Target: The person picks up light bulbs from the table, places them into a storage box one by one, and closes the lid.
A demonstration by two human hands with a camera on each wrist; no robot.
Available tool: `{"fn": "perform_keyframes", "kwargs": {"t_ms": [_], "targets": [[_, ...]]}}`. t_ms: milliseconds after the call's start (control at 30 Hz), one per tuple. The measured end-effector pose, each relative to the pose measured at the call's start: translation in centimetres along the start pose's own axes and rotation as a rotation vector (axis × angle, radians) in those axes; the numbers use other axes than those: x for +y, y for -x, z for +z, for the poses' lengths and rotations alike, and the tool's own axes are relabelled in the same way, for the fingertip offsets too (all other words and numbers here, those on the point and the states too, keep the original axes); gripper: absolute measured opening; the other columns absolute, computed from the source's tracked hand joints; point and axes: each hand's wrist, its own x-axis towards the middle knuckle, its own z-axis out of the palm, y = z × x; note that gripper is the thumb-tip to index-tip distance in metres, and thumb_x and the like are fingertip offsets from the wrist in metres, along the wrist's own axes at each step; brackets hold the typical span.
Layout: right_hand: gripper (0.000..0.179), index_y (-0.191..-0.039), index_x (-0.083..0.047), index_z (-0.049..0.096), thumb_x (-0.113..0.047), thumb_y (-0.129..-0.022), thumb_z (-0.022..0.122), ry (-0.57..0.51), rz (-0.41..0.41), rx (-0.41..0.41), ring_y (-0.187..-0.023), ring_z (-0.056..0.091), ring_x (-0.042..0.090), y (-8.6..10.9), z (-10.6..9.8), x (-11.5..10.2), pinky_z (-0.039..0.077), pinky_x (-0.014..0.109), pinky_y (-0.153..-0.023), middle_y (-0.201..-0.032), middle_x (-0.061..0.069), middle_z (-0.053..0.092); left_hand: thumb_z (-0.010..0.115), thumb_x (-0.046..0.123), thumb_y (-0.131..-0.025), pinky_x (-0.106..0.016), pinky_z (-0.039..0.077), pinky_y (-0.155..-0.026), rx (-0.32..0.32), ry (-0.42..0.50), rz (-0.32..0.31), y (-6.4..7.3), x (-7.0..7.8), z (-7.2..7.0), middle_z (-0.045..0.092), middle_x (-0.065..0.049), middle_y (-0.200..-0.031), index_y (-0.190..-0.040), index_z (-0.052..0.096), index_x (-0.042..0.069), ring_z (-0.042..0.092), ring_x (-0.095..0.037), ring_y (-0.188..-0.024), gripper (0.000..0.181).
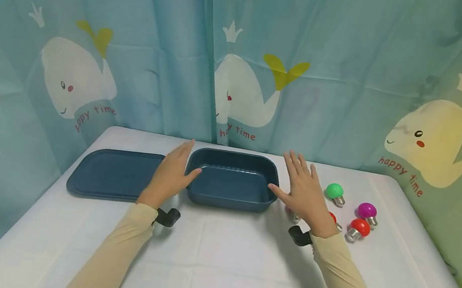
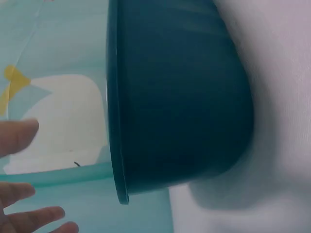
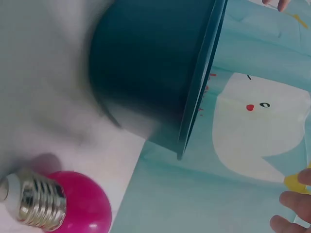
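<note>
In the head view, the dark blue box (image 1: 227,203), rectangular with rounded corners, stands on the white cloth (image 1: 216,259) between the left hand (image 1: 170,173) and the right hand (image 1: 304,195); both have straight fingers, thumbs spread apart, and grip nothing. A flat lid (image 1: 113,174) lies at the left, round bulbs (image 1: 359,227) at the right. The left wrist view shows the box's smooth, curved wall (image 2: 182,97) and thin rim (image 2: 114,97). In the right wrist view, a glossy pink bulb (image 3: 83,204) with ridged metal base (image 3: 43,201) lies near the box.
</note>
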Motion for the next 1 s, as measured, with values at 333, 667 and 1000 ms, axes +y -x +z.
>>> {"fn": "perform_keyframes", "kwargs": {"t_ms": [333, 667, 1000], "targets": [[0.082, -0.147, -0.001, 0.028, -0.040, -0.085, 0.065, -0.045, -0.069, 0.116, -0.138, 0.030, 0.038, 0.5, -0.1, 1.6, 0.024, 0.060, -0.113, -0.149, 0.019, 0.034, 0.057, 0.018, -0.094, -0.053, 0.039, -0.106, 0.026, 0.295, -0.070, -0.5, -1.6, -0.1, 0.035, -0.021, -0.147, -0.149, 0.022, 0.005, 0.041, -0.038, -0.131, 0.067], [0.080, -0.147, -0.003, 0.028, -0.036, -0.085, 0.066, -0.102, -0.037, 0.086, -0.138, 0.030, 0.038, 1.6, -0.7, 2.7, 0.025, 0.059, -0.113, -0.149, 0.020, 0.034, 0.054, 0.014, -0.095, -0.050, 0.046, -0.100, -0.023, 0.478, -0.173, -1.3, -3.1, -0.1, 0.041, -0.023, -0.143, -0.147, 0.026, 0.004, 0.048, -0.038, -0.126, 0.060], [0.080, -0.149, -0.009, 0.025, -0.037, -0.086, 0.066, -0.136, 0.060, 0.005, -0.135, 0.033, 0.041, 2.8, -1.4, 3.4, 0.034, 0.062, -0.106, -0.150, 0.019, 0.033, 0.048, 0.011, -0.097, -0.043, 0.049, -0.100, -0.174, 0.736, -0.314, -1.8, -3.8, 0.0, 0.038, -0.027, -0.142, -0.147, 0.024, -0.001, 0.046, -0.040, -0.126, 0.056]]}}
